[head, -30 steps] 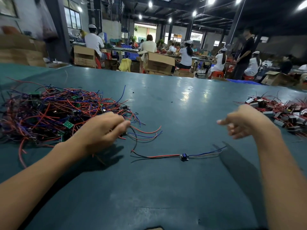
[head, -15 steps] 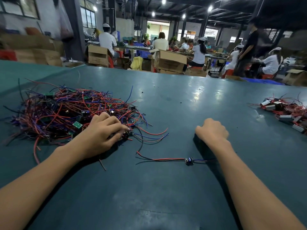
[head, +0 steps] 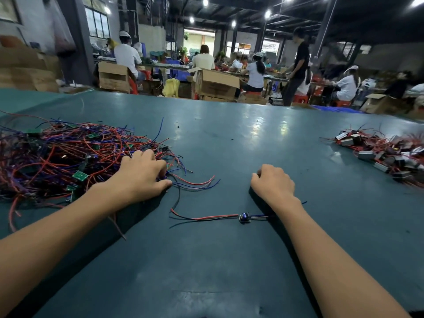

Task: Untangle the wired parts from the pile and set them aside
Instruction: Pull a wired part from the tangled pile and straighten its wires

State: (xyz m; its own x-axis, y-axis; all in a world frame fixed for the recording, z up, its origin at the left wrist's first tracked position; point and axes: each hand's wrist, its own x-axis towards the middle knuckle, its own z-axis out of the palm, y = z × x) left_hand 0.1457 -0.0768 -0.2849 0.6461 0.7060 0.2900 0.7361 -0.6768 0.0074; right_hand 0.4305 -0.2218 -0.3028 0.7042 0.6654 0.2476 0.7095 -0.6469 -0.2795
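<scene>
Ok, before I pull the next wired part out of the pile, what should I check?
1. Contact of the left hand with the tangled pile: ok, it rests on the pile's near right edge.
2. Its grip on one single part: cannot tell, the fingertips are hidden among the wires.
3. Whether the right hand is free: ok, it is curled on the table with nothing seen in it.
4. Whether the separated part is clear of the pile: cannot tell, a black wire from the pile reaches its red wire.
5. Whether its blue wires are free: not ok, they run under the right forearm.
</scene>
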